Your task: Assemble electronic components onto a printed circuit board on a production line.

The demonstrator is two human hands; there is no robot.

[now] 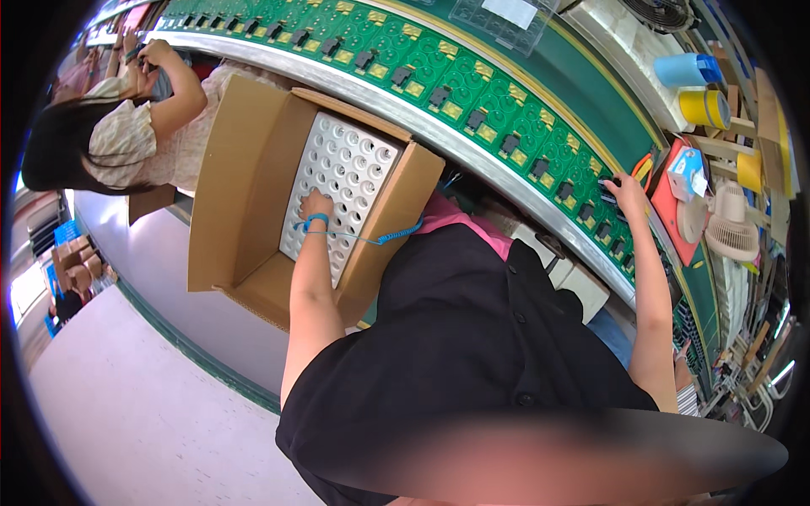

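My left hand (316, 204) reaches down into an open cardboard box (228, 185). It rests on a white tray (359, 181) with rows of round holes, its fingers curled at one of them; what they grip is hidden. A blue wrist strap with a coiled cord (390, 237) is around that wrist. Out to the right, my right hand (627, 196) is over the line of green circuit boards (460, 93). Its thumb and fingers are pinched on a small black component (607, 180). Similar black parts stand in a row along the boards.
A metal rail (380, 91) edges the conveyor. At far left, another person (126, 139) works by the same line. A small fan (732, 223), a red bin (672, 202) and tape rolls (704, 110) stand at right. A clear plastic tray (506, 21) sits beyond the boards.
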